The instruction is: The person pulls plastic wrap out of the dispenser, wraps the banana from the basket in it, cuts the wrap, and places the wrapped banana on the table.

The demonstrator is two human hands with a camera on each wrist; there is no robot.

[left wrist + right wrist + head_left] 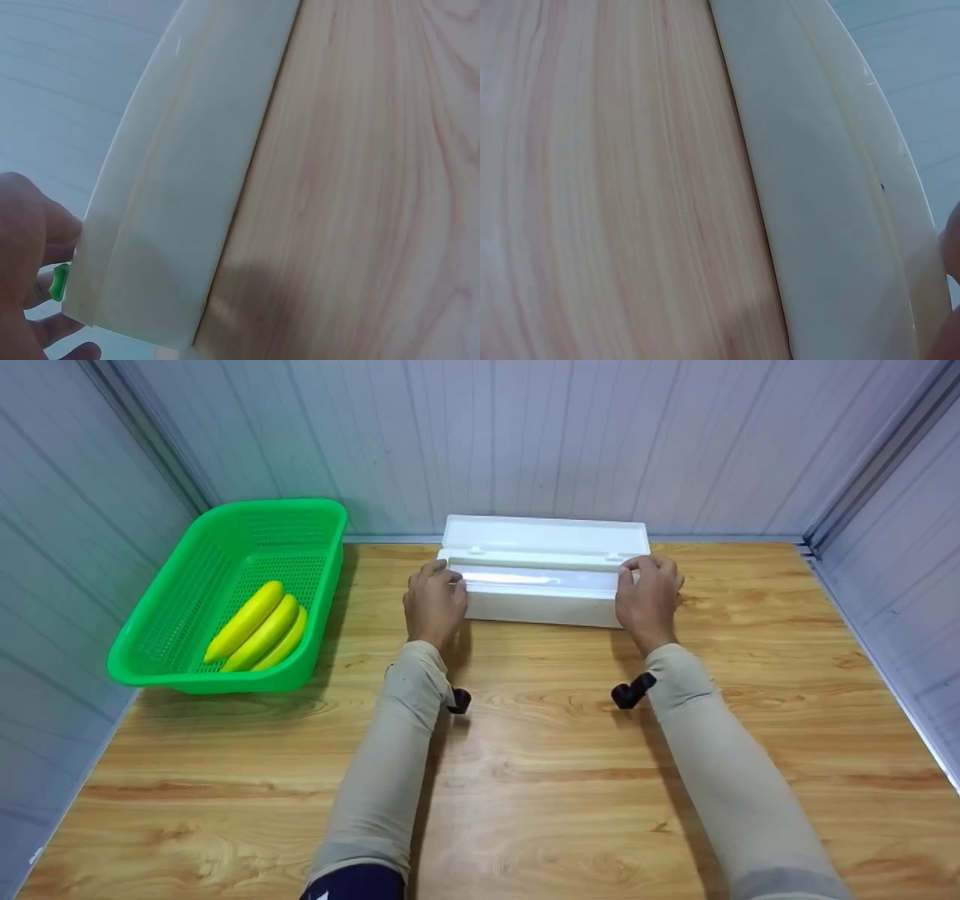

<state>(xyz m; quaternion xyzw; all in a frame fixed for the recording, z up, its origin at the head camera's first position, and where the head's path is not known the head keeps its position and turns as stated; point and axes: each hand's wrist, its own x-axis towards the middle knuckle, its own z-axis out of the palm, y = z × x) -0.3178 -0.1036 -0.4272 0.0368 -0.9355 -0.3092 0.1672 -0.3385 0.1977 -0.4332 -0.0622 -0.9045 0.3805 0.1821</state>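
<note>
A long white box stands near the back wall, its lid tipped back and a shiny clear sheet across its opening. My left hand holds the box's left end; in the left wrist view, the fingers of that hand curl at the end of the box, beside a small green piece. The right end is held by my right hand. Only fingertips of that hand show at the edge of the box in the right wrist view.
A green basket with three yellow bananas in it stands at the left on the wooden table. Panelled walls border the table at the back and both sides.
</note>
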